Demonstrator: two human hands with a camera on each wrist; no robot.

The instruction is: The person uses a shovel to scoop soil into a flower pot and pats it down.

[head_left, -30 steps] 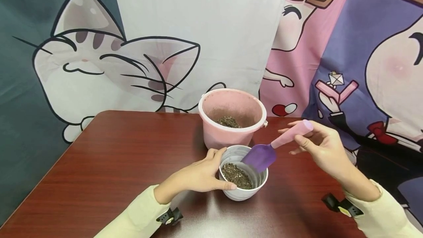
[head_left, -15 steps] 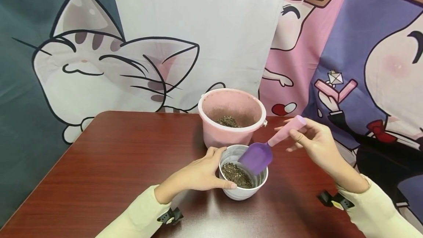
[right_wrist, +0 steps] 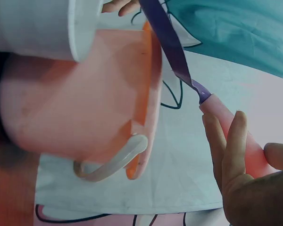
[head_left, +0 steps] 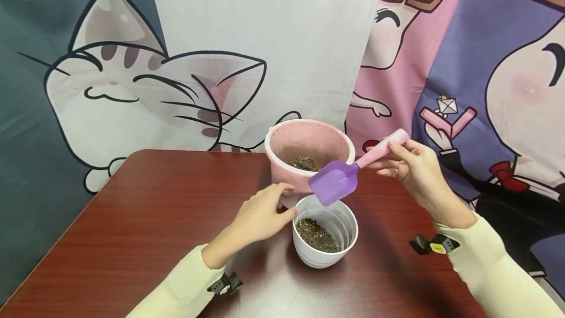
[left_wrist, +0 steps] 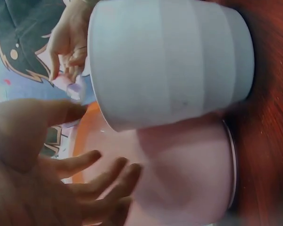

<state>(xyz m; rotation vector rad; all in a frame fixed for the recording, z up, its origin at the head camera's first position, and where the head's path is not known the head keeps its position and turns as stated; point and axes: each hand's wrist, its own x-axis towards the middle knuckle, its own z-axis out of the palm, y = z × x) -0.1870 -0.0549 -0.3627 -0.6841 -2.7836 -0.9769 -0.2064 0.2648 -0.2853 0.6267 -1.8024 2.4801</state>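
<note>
My right hand grips the pink handle of a small trowel. Its purple blade hangs over the back rim of a white ribbed plant pot, with no soil visible on it. Dark soil lies in the bottom of that pot. To the pot's left, my left hand hovers with spread, slightly bent fingers; the left wrist view shows nothing held in it. Close behind the pot stands a pink bucket with a heap of soil inside.
A dark red wooden table carries the pot and bucket. The bucket's pale handle hangs down its side in the right wrist view. Behind the table hangs a cartoon-printed cloth.
My left hand has let go of the pot's rim and shifted slightly left. My right hand has raised the trowel out of the pot, moving it up and slightly left.
</note>
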